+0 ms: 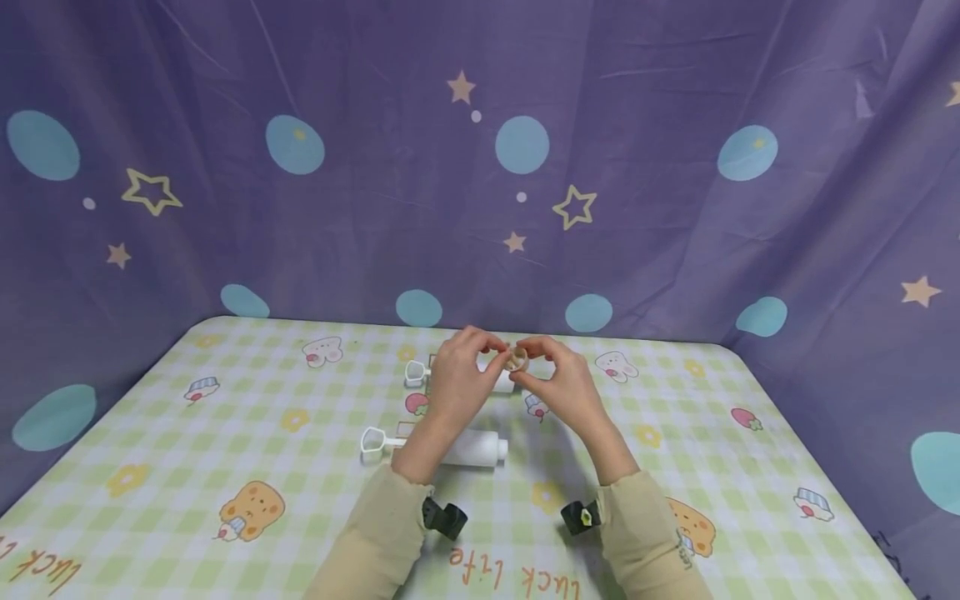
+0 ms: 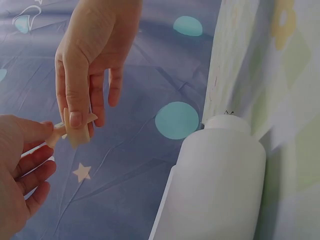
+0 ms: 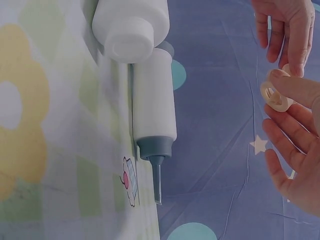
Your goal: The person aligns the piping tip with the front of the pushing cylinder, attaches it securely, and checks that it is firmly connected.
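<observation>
Both hands meet over the far middle of the table around a small beige ring-shaped piece [image 1: 517, 359] with a thin inner part. My right hand [image 1: 561, 379] pinches the ring between thumb and fingers. In the left wrist view, my left hand [image 2: 22, 167] pinches a narrow beige stem that sticks out from the ring [image 2: 77, 134]. The right hand [image 2: 95, 55] comes from above there. The right wrist view shows the ring's opening [image 3: 276, 95], with the left hand [image 3: 287, 30] behind it.
A white pump-like cylinder [image 1: 476, 448] with a loop handle lies below the left forearm. Behind the hands lies a second white cylinder [image 1: 504, 382]; its grey collar [image 3: 155, 146] and clear narrow tip show from the right wrist. A purple curtain [image 1: 480, 267] hangs behind the table.
</observation>
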A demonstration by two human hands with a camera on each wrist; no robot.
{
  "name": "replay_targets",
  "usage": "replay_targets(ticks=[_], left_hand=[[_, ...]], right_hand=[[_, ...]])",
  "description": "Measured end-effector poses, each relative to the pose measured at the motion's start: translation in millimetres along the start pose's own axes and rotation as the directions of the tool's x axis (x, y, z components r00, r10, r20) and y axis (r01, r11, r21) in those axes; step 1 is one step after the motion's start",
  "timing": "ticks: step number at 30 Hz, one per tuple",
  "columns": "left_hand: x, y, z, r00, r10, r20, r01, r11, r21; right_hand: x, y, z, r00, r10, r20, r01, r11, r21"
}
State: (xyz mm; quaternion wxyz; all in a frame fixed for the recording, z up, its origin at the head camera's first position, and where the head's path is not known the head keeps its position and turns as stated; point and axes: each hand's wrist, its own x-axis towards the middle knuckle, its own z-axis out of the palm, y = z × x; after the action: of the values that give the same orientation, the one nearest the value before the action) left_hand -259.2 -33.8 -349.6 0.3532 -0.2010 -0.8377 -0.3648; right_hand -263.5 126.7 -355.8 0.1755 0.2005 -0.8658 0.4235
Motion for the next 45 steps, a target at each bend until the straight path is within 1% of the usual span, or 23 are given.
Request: replay_targets(ticks=[12, 28, 35, 45], left_hand=[[-1.4, 2.5, 1.5, 1.0, 0.003, 0.02, -0.003, 1.0, 0.002], [-3.4, 5.2, 4.5, 0.998, 0.018, 0.059, -0.022, 0.998, 0.065], [-4.3, 5.1, 5.5, 0.998, 0.031, 0.057, -0.035, 0.997, 0.072], [-4.6, 6.0, 6.2, 0.997, 0.02, 0.07, -0.025, 0.997, 0.072]], right_hand=[[0.1, 0.0, 0.0, 1.0, 0.003, -0.011, -0.003, 1.0, -0.005], [-1.0, -0.3, -2.0, 0.999, -0.021, -0.025, 0.021, 1.0, 0.001], [-1.0, 0.1, -2.3, 0.999, -0.033, -0.027, 0.033, 0.999, -0.002], [-0.3, 1.3, -2.0, 0.999, -0.029, -0.026, 0.029, 1.0, 0.001]])
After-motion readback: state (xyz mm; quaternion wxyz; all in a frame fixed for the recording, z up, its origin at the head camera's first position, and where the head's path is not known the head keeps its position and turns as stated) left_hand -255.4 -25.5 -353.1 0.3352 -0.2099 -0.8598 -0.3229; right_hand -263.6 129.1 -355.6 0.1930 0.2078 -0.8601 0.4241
